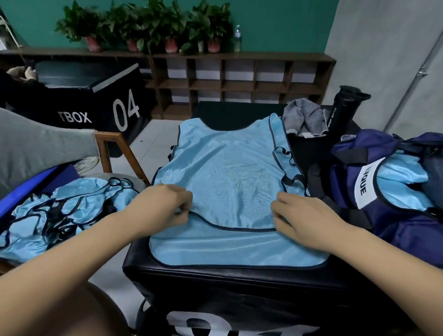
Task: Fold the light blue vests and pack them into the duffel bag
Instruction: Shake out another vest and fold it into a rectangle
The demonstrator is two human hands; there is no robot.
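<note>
On top of the black box [235,279] lies a light blue vest [230,168], spread out flat. The left hand [159,208] and the right hand [307,221] each pinch the bottom edge of its top layer with bent fingers, one at each corner. Just to the right sits the dark blue duffel bag [396,233], open, with folded blue vests [399,177] inside. A messy pile of vests [66,211] lies on the left.

Dim even indoor light, soft shadows, wide-angle bending at edges, slightly soft
</note>
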